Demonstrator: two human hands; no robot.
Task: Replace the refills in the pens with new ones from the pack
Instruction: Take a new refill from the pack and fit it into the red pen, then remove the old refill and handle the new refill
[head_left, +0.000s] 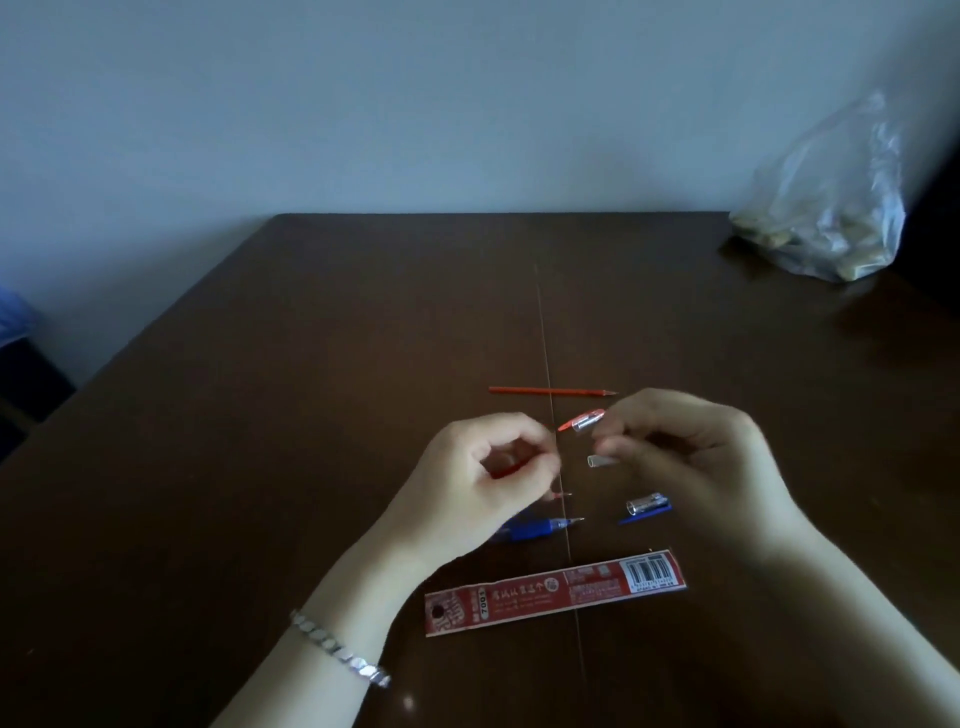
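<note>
My left hand (478, 483) is closed on a thin red refill (503, 471), whose metal tip pokes out below the fingers. My right hand (691, 457) pinches a clear pen barrel (598, 461), its open end pointing left toward the left hand. A red pen cap (582, 421) shows just above the barrel. Another red refill (550, 391) lies on the table beyond the hands. A blue pen (540, 527) lies partly under my left hand, with its blue cap (647, 508) to the right. The red refill pack (556, 590) lies nearest me.
The dark wooden table (311, 415) has a thin seam running down its middle. A clear plastic bag (826, 218) sits at the far right corner against the wall. A silver bracelet (337, 649) is on my left wrist.
</note>
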